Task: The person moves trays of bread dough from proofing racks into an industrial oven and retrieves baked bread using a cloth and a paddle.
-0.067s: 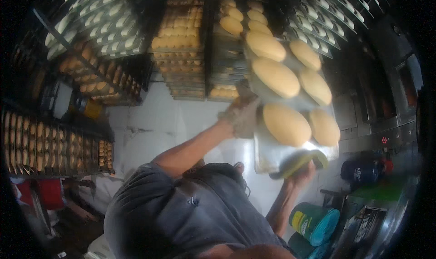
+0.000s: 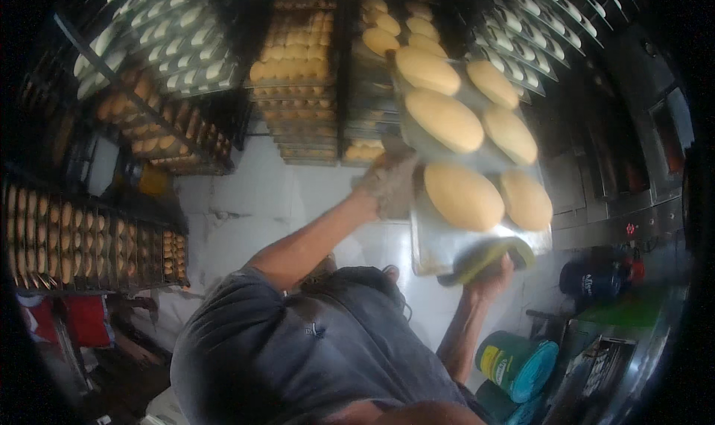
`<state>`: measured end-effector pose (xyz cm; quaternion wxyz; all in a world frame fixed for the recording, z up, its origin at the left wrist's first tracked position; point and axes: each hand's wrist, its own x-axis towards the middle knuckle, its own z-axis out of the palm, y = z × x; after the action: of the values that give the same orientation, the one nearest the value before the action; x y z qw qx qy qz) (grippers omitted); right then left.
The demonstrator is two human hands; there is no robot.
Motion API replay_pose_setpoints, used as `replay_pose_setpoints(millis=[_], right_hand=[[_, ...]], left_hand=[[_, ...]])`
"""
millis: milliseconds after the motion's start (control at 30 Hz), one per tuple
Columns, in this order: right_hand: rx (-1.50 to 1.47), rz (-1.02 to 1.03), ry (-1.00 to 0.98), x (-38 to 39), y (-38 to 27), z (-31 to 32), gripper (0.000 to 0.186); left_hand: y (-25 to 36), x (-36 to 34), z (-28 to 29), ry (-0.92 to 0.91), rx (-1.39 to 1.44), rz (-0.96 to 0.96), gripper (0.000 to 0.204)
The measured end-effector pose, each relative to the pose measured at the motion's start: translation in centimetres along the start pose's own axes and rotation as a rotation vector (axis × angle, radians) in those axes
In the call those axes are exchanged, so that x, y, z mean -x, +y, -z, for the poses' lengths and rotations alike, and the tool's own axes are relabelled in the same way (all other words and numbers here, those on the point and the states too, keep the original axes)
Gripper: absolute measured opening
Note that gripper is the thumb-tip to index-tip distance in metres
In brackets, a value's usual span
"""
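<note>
A metal baking tray (image 2: 436, 252) carrying several golden oval bread rolls (image 2: 463, 196) is held out in front of me, right of the middle. My left hand (image 2: 386, 183), covered by a greyish cloth or mitt, grips its left side; the fingers are mostly hidden. At the near edge, my right hand (image 2: 491, 277) holds a curved green and dark oven pad (image 2: 488, 255) against the tray. The far end of the tray meets the rack of rolls (image 2: 380, 41) beyond, and I cannot tell whether it touches.
Racks with stacked trays of browned rolls (image 2: 294, 71) stand ahead and at the left (image 2: 71, 239). Paler loaves (image 2: 190, 49) fill racks at the far left and far right. Steel equipment (image 2: 625, 220) lines the right side. Teal buckets (image 2: 518, 365) and a dark blue container (image 2: 588, 276) stand at lower right.
The tray, with both hands on it, has shifted slightly away from me and a little to the left. Both hands keep their hold.
</note>
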<state>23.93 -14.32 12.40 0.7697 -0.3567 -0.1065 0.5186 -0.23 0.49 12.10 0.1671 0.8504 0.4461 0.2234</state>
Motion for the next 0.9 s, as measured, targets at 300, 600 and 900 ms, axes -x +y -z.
replay_pose_setpoints(millis=[300, 600, 900], right_hand=[[-0.050, -0.064, -0.199, -8.2, 8.8, -9.9, 0.036], [-0.018, -0.251, -0.179, -17.1, 14.5, -17.1, 0.022], [0.261, -0.398, -0.287, -30.6, 16.3, -21.7, 0.014]], left_hand=[[-11.1, -6.7, 7.7, 0.138, -0.152, 0.046, 0.030], [-21.3, -9.8, 7.2, 0.031, -0.204, 0.181, 0.030], [-12.9, 2.7, 4.3, -0.129, -0.248, 0.383, 0.035]])
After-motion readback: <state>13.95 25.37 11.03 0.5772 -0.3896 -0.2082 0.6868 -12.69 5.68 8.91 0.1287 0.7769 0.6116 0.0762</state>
